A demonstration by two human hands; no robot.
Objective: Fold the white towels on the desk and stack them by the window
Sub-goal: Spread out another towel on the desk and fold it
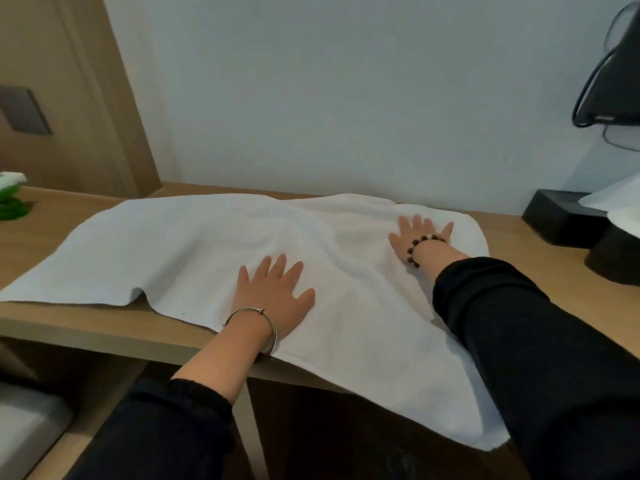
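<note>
From my seat, the left hand [273,292] lies flat in the middle of the frame, palm down, fingers straight and spread, pressing on the towel [194,244] and gripping nothing. A silver bangle [254,323] sits on that wrist. The right hand [420,233] is further up and to the right, well apart from the left. It is also flat on the towel with fingers splayed and nothing held, and a bead bracelet [422,245] circles its wrist. Both forearms wear black sleeves [540,341].

The towel is spread wide over the desk [52,220], reaching from the left of the frame almost to the right. It is rumpled between my two hands. Its near edge hangs over the desk front at lower right, and left of the left hand the edge curls up a little.

At the right edge of the frame a black box [557,216] stands on the desk with white paper [620,202] above it. A dark device with a cable [588,84] hangs at upper right. Something green [10,202] sits at the left edge; I cannot tell what it is.
</note>
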